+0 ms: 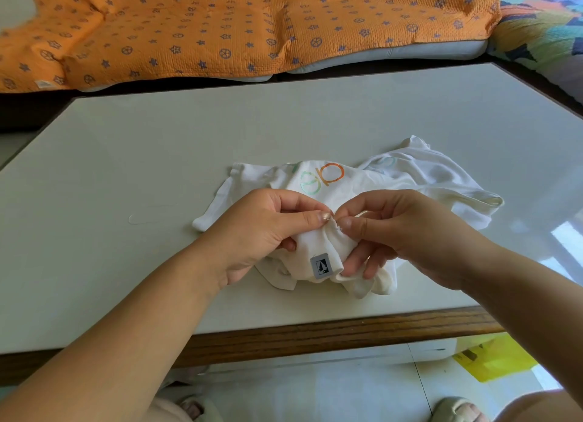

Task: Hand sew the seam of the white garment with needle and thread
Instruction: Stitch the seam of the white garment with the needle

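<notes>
There is one view only, from the head of the person. It looks forward and down on the bench [157, 143]. Both hands are close, just below the centre. An orange blanket [220, 27] lies far, at 12 o'clock.

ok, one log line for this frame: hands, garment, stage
left hand: pinches seam | right hand: pinches seam | white garment: bunched on table | stage: mid-stitch, needle not discernible
</notes>
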